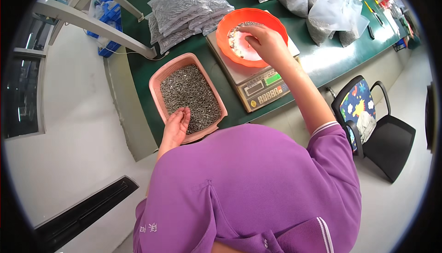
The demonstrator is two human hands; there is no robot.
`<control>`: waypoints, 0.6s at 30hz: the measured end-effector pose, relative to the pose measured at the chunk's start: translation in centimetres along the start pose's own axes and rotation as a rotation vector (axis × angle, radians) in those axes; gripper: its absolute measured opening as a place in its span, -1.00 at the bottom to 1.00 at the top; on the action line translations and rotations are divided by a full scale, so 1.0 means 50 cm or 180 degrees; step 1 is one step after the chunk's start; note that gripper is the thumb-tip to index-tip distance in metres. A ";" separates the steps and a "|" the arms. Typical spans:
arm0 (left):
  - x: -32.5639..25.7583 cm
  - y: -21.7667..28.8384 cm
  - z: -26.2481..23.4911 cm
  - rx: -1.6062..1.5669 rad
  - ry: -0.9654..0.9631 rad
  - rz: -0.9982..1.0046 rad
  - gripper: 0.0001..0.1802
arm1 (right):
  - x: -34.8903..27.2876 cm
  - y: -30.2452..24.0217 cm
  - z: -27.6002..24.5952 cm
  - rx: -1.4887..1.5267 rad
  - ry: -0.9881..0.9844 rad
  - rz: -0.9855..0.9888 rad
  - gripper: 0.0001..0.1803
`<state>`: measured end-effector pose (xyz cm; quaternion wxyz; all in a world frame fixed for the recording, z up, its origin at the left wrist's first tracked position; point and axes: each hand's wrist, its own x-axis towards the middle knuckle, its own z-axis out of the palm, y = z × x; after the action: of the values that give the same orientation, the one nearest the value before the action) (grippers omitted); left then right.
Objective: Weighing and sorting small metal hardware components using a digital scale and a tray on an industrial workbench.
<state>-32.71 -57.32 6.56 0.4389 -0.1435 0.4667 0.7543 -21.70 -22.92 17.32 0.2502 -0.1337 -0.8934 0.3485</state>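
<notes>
On the green table (322,62) in front of you sits a weighing scale (252,80) with an orange bowl (271,20) on top, and your right hand (264,41) is down inside that bowl. Your fingers are bent and close together over a small heap of little grey metal pieces (237,36), but you cannot tell from here if they pinch any or have just let some go. Your left hand (176,126) rests palm up at the near end of the pink basket (159,85), half open like a cup, lying on the pile of the same small grey pieces (189,92); it may hold a few, though that is hard to see. It looks like you are in the middle of weighing out a portion, adding a bit at a time. A good next move would be to look at the green screen (272,79) on the scale, then add or take away only a few pieces with gentle fingers so none spill over the rim. Behind the basket lie clear bags (184,6) already filled with grey pieces, and more bags (331,9) sit at the far right. The numbers on the screen are too small to read. Your purple shirt (248,188) hides the near edge of the table, and the round dark rim of the view cuts off the corners.
</notes>
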 end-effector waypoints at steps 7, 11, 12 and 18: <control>0.003 -0.020 0.026 0.0551 0.0110 0.0093 -0.75 | -0.071 -0.040 -0.049 -0.0034 0.0899 -0.0559 -0.82; 0.019 -0.034 0.011 0.0901 0.0107 0.0367 -0.73 | -0.205 -0.001 -0.039 0.0202 0.0586 0.0431 -0.84; 0.027 -0.034 0.022 0.1045 0.0122 0.0397 -0.75 | -0.249 0.019 -0.032 0.0448 0.0500 0.0855 -0.84; 0.056 -0.037 0.025 0.1326 0.0051 0.0589 -0.72 | -0.414 0.032 0.021 0.0385 -0.0749 0.1209 -0.78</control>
<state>-32.57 -54.46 4.41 0.3843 -0.0124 0.6270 0.6775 -4.78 -30.93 8.23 0.0818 -0.2426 -0.8527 0.4553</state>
